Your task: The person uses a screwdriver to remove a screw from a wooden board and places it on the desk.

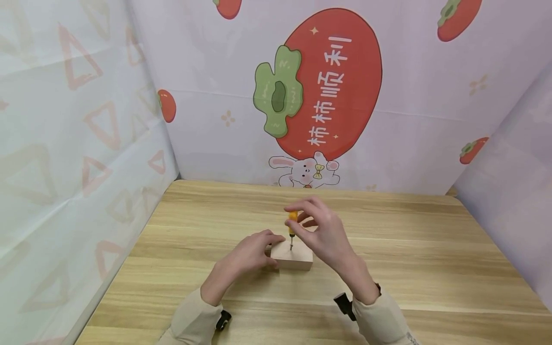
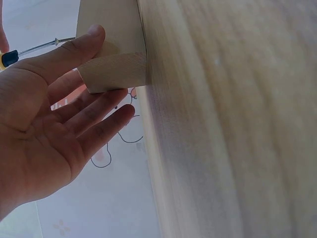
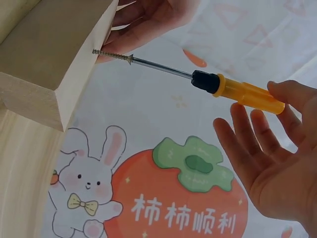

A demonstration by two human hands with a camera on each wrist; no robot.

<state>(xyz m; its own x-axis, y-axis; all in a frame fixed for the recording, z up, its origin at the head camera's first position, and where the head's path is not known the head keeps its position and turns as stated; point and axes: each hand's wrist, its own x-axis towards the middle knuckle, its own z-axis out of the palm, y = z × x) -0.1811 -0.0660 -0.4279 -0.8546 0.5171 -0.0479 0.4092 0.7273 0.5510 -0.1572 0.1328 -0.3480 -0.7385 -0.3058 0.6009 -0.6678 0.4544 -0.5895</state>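
Note:
A pale wooden block [image 1: 295,263] lies on the table, held at its left end between the thumb and fingers of my left hand [image 1: 249,255]. The left wrist view shows the thumb along one side and fingertips at the opposite edge. A screw [image 3: 113,55] stands up from the block's top face, most of its thread still exposed. On the screw's head sits the tip of a screwdriver [image 3: 250,95] with a yellow handle and black collar. My right hand [image 1: 325,233] pinches the handle near its end, between thumb and fingertips; the other fingers are spread loosely.
The wood-grain table [image 1: 409,268] extends around the block to both sides. Behind it hangs a white backdrop [image 1: 207,134] printed with persimmons and a rabbit. A patterned side sheet [image 1: 64,158] stands along the left edge.

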